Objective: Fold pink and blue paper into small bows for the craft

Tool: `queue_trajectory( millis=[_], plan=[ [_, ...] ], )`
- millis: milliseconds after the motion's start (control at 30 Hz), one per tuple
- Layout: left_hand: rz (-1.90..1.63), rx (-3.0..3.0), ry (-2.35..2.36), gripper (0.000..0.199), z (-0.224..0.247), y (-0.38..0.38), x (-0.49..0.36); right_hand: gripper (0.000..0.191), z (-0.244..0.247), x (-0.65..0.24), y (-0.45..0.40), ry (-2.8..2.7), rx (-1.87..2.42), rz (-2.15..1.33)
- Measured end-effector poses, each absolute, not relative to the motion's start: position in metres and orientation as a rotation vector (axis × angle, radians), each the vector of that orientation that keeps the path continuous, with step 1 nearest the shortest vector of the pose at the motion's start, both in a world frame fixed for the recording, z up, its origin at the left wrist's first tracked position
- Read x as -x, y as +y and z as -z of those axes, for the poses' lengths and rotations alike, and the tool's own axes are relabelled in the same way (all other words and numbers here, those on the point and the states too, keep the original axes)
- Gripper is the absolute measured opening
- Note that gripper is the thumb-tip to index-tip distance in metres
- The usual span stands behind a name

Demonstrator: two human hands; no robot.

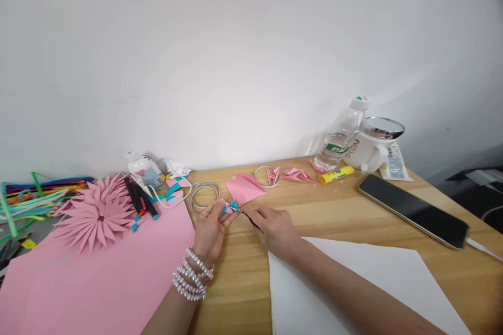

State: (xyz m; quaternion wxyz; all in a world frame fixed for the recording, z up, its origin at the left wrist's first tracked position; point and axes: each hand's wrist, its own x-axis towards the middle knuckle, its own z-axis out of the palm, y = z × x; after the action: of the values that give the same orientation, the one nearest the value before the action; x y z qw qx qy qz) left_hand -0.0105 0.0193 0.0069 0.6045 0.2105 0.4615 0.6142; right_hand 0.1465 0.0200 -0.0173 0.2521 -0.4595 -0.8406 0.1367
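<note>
My left hand, with a pearl bracelet wound round its wrist, pinches a small pink and blue folded paper piece above the wooden table. My right hand is closed round a slim black tool whose metal tip meets the paper piece; whether it is tweezers or scissors I cannot tell. Just behind the hands lie a pink paper square and a coil of silvery wire. Small folded pink pieces rest farther right, one inside a white ring.
Pink sheets with spiky paper flowers and markers cover the left. White paper lies under my right forearm. A glue stick, water bottle, mug and phone are at right.
</note>
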Motion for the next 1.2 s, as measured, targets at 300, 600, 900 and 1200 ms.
queue_trajectory(
  millis=[300, 600, 900, 1200],
  plan=[
    [-1.138, -0.869, 0.867, 0.027, -0.025, 0.020, 0.027, 0.017, 0.007, -0.152, 0.034, -1.700, 0.916, -1.429],
    [-1.119, -1.093, 0.964, 0.030, -0.019, 0.023, 0.033, 0.021, 0.002, -0.157, 0.035, -1.559, 0.855, -1.728],
    [-1.187, -0.973, 1.090, 0.027, -0.022, 0.022, 0.027, 0.020, 0.007, -0.152, 0.030, -1.844, 0.925, -1.151],
    [-1.205, -1.051, 1.102, 0.027, -0.015, 0.025, 0.026, 0.022, 0.015, -0.153, 0.033, -1.838, 1.039, -0.952]
  ],
)
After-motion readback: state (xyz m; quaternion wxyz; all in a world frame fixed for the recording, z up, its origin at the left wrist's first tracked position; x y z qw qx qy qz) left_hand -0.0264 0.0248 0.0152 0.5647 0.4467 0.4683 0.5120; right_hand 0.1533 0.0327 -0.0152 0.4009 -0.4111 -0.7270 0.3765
